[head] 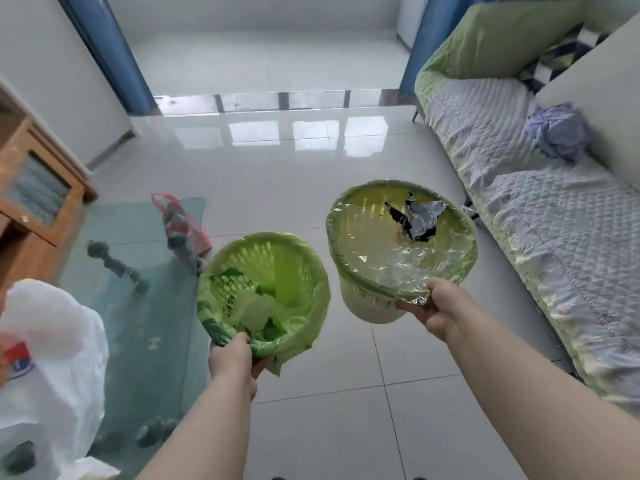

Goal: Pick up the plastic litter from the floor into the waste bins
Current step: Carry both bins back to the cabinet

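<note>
Tiled floor (346, 174) — pale and glossy, spreads out ahead of both hands toward a doorway flanked by blue curtains (104, 53). A long sofa (554, 237) under a quilted cover runs along the outer side of the right hand. A lilac cloth bundle (557, 133) lies on it, well beyond that hand. The glass table (138, 306) sits to the outer side of the left hand, with a white plastic bag (52, 358) at its near end. A pink bag (183, 220) sits at the table's far edge, ahead of the left hand. A wooden cabinet (34, 202) stands past the table, farther out on the same side.

Both bins are held up off the floor, side by side and not touching.

The right bin (367, 306) has a white body, a green rim and a clear liner over the mouth, and tilts toward the camera. The right hand (440, 306) grasps its near rim, over crinkled liner, with fingers curled beneath.

The left bin (277, 258) is a green slatted basket with a green liner, tilted the same way. The left hand (232, 355) clamps its near rim, pinching bunched liner and rim together.

Plastic litter — a crumpled silver-and-black wrapper (420, 220) lies inside the right bin, on the side farthest from the right hand. Pale and green plastic scraps (266, 327) lie inside the left bin, just beyond the left hand's fingers.
</note>
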